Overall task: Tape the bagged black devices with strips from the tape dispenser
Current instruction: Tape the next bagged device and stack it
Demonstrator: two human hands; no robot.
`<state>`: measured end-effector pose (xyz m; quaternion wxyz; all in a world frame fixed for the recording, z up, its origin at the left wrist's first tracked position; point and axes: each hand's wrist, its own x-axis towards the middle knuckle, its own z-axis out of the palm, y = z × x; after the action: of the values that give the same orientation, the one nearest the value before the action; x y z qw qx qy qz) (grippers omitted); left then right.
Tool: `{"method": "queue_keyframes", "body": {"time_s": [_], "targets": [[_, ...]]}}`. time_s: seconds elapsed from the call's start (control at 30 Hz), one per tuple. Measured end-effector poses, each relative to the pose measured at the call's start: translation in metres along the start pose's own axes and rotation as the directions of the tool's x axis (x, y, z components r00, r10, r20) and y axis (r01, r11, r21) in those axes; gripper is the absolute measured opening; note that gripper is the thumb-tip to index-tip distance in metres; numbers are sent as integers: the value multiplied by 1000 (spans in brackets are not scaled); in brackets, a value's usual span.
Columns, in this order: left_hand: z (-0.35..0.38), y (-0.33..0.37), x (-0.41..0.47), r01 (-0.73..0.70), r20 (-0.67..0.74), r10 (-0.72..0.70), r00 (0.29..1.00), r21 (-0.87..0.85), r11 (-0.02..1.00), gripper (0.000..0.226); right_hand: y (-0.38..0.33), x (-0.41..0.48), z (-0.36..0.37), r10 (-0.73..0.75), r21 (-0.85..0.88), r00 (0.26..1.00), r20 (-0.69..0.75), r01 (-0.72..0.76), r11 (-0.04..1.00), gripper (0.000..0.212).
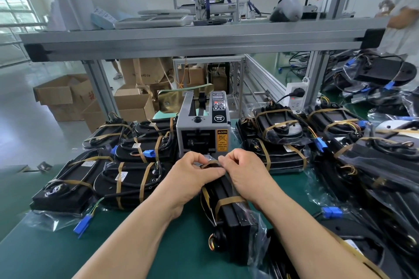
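Device [233,215] far end between fingers [199,160]

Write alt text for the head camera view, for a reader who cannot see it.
The left hand and right hand pinch a brown tape strip at the far end of a bagged black device on a green table, in front of a grey tape dispenser. More taped devices lie on both sides.

The black devices [235,217] sit in clear bags [43,216] banded by tan tape strips [229,200]. The table [68,251] is green, the dispenser [195,129] grey with an orange label [222,140], and the connectors [82,225] blue.
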<state>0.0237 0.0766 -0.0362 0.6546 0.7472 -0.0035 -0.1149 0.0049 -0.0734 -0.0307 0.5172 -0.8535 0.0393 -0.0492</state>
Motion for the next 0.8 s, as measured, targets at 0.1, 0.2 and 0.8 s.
{"method": "queue_keyframes", "body": {"time_s": [0.1, 0.2, 0.8], "targets": [[-3, 3, 1, 64, 53, -64, 997, -4, 998, 42, 1, 0, 0, 4, 15, 1000, 9, -4, 1000, 23], [-3, 2, 4, 136, 63, -129, 990, -120, 983, 20, 2, 0, -1, -8, 2, 1000, 0, 8, 1000, 24], [29, -15, -30, -163, -97, 154, 983, -96, 982, 26, -3, 1, -14, 156, -144, 988, 5, -153, 978, 28]]}}
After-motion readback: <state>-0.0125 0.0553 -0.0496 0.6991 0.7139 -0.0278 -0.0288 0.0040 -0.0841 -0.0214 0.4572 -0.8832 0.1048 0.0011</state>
